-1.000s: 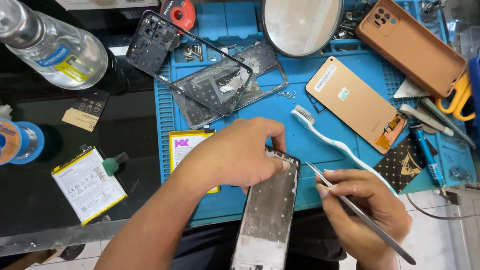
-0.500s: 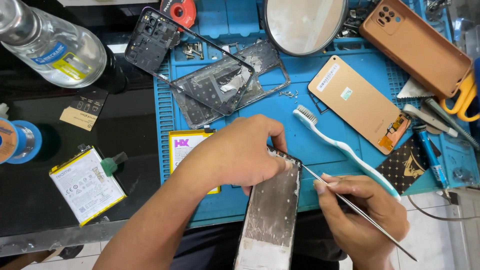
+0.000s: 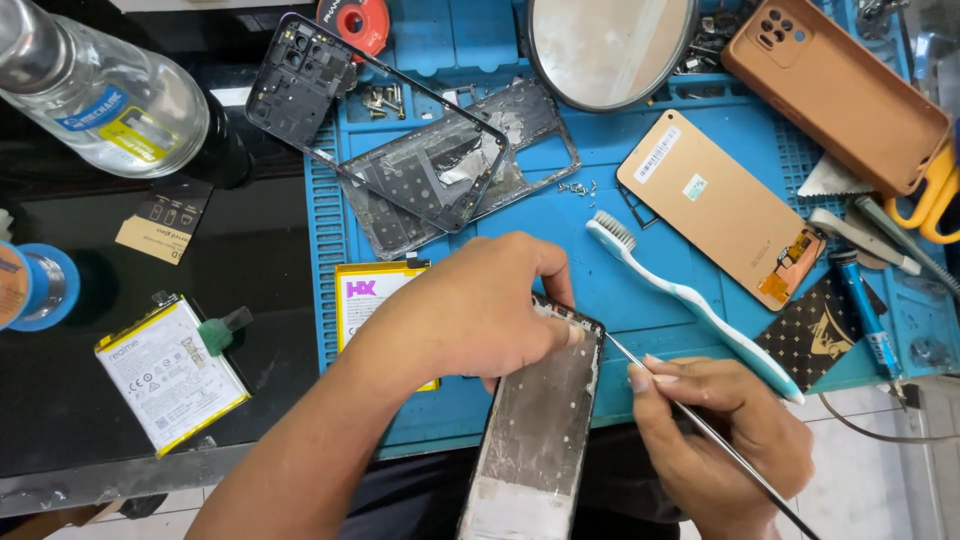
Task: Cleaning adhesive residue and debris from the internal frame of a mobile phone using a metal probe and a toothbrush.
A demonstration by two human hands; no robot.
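My left hand grips the top end of a bare phone frame, holding it tilted over the near edge of the blue work mat. My right hand holds a thin metal tool like a pen. Its tip touches the frame's upper right corner. A yellow-edged phone battery lies partly hidden under my left hand.
On the mat lie a white-and-teal toothbrush, a gold display panel, a dark phone housing over another frame, loose screws and a round mirror. A second battery, a clear bottle and blue tape sit left.
The phone frame has tipped slightly and shifted a little to the right under my left hand. The metal tool's tip has stayed at the frame's upper right corner.
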